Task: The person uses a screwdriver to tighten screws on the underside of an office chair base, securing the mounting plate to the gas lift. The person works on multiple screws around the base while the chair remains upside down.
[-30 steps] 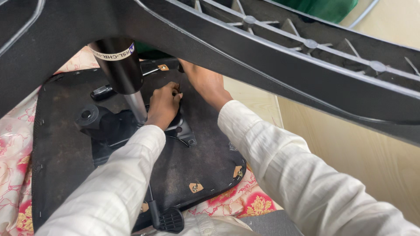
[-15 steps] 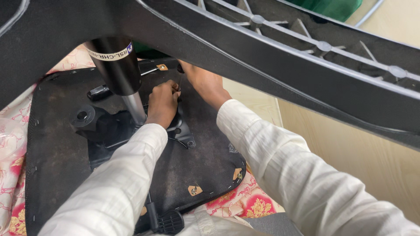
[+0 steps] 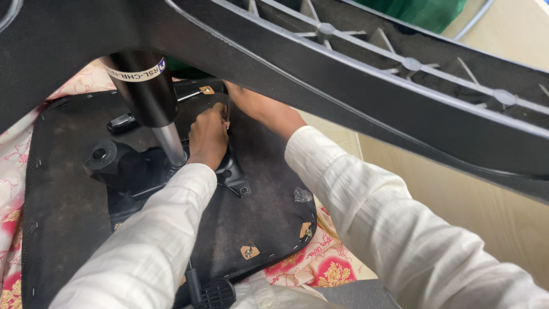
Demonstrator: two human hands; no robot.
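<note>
left hand [image 3: 209, 137] pinched on a thin tool [image 3: 228, 114] at the seat underside [image 3: 269, 217] — right hand [image 3: 257, 106] beside, grip perhaps closed — half hidden

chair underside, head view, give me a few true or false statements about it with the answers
1. Both hands work at the metal mechanism plate on the black seat underside. True.
2. The left hand is flat on the floral cloth. False: it is curled at the plate, beside the gas cylinder.
3. The right hand reaches in under a leg of the star base. True.
4. The person's arms are bare. False: both are in white sleeves.
</note>
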